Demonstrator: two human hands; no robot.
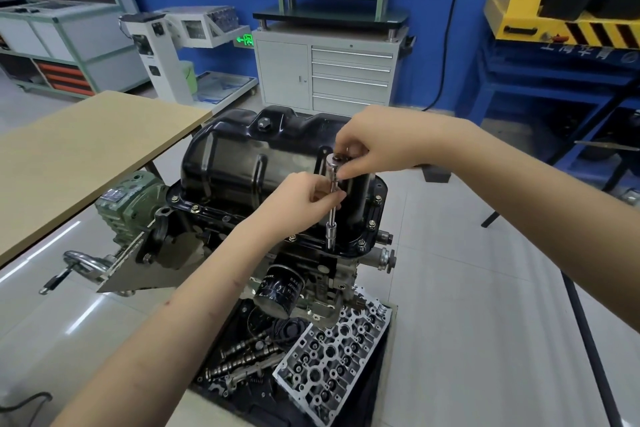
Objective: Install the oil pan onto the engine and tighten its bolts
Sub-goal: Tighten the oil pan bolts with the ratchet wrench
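A black oil pan [242,163] sits on top of the upturned engine [311,274], with several bolts along its flange [372,224]. A chrome socket extension bar [331,215] stands upright with its socket end down on a bolt at the near flange edge. My left hand [301,198] pinches the bar's shaft at mid-height. My right hand [367,149] pinches the wide top end of the bar with fingertips and thumb. A black oil filter [278,289] hangs off the engine's near side.
A tray below the engine holds a cylinder head [332,357] and camshafts [242,354]. A wooden table [76,156] stands at the left, next to the engine stand's crank handle [74,269]. A grey tool cabinet [329,69] is behind. Blue racking [554,80] is at the right.
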